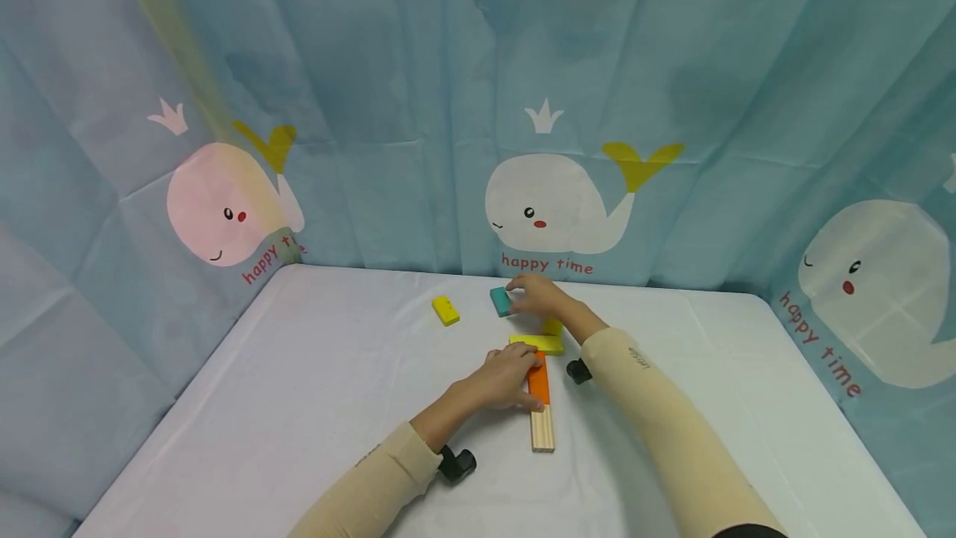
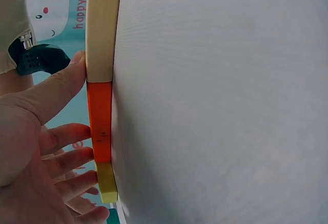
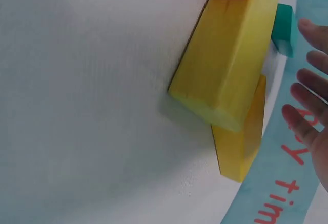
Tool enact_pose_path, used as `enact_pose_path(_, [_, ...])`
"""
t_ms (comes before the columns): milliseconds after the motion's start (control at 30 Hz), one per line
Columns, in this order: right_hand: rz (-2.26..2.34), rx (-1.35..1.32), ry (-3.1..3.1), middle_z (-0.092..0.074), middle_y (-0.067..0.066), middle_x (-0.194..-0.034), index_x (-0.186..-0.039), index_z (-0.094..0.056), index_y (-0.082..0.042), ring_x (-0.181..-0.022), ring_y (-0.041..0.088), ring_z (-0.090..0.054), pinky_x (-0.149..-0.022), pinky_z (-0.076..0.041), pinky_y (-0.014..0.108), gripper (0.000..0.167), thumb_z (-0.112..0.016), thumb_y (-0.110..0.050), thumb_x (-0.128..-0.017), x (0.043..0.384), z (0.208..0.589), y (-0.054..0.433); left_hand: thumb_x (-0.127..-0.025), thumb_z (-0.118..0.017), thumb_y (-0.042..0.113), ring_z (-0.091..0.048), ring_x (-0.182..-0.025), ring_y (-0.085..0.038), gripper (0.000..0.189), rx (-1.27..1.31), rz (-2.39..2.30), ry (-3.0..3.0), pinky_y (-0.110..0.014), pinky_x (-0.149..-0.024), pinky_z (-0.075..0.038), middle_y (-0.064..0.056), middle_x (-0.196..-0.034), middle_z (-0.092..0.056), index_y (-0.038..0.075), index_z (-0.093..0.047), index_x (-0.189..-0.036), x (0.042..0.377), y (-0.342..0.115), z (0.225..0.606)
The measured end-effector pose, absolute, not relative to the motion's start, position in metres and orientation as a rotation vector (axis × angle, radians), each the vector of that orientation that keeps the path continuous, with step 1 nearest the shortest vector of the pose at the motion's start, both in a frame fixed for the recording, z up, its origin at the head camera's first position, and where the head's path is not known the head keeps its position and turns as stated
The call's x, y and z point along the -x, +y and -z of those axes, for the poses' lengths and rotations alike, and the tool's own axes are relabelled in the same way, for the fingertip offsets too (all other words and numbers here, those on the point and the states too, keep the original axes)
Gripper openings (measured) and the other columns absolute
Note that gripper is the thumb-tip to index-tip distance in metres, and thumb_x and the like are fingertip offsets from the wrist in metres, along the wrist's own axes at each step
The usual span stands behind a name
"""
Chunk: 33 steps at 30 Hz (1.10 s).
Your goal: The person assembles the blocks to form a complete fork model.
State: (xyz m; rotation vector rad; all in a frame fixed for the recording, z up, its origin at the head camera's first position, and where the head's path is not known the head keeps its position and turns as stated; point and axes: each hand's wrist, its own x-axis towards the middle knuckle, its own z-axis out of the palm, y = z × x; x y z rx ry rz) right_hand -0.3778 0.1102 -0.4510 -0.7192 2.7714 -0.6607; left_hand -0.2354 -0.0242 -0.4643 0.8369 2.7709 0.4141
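On the white table, my left hand (image 1: pixel 502 378) touches a row of blocks with fairly straight fingers. Its fingertips meet the side of an orange block (image 2: pixel 100 121) and a yellow-green block (image 1: pixel 548 344) lying crosswise at its far end. The thumb rests against a plain wooden block (image 2: pixel 101 34), end to end with the orange one. My right hand (image 1: pixel 539 297) is above the table, fingers extended, beside a teal block (image 1: pixel 499 302); the right wrist view shows nothing gripped. Behind the crosswise block lies a yellow block (image 3: pixel 238 144), partly covered by my right arm in the head view.
A separate yellow block (image 1: pixel 446 310) lies to the left of the teal one. Behind the table hangs a blue curtain (image 1: pixel 403 198) printed with whales. Black wrist devices (image 1: pixel 457 466) are strapped at both sleeves.
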Motion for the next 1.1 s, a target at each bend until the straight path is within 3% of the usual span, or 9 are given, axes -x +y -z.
enact_pose_path(367, [0.531,0.817,2.761,-0.052,0.014,-0.143,-0.132,-0.06,-0.007,-0.131,0.032,-0.049,-0.113,-0.037,0.048,0.046,-0.07,-0.02,-0.089,0.382,0.455,0.094,-0.079,-0.077,0.049,-0.037,-0.139,-0.02,0.068,-0.835,-0.437,2.766,-0.046,-0.108,-0.036,-0.004,-0.146,-0.047,0.014,-0.056,-0.134,0.233,-0.025,0.463])
enact_pose_path(733, [0.492,0.806,2.711,-0.045,0.011,-0.151,-0.142,-0.05,-0.01,-0.134,0.03,-0.045,-0.116,-0.033,0.047,0.059,-0.072,-0.026,-0.089,0.384,0.458,0.089,-0.079,-0.077,0.049,-0.037,-0.14,-0.021,0.07,-0.845,-0.442,2.764,-0.047,-0.108,-0.036,-0.005,-0.145,-0.047,0.012,-0.055,-0.134,0.236,-0.024,0.465])
enact_pose_path(1100, [0.508,0.756,2.713,-0.05,0.012,-0.146,-0.138,-0.056,-0.009,-0.124,0.028,-0.05,-0.113,-0.038,0.045,0.055,-0.072,-0.026,-0.088,0.38,0.457,0.085,-0.079,-0.077,0.049,-0.038,-0.139,-0.02,0.069,-0.836,-0.447,2.761,-0.047,-0.109,-0.036,-0.004,-0.144,-0.049,0.012,-0.056,-0.134,0.236,-0.024,0.464])
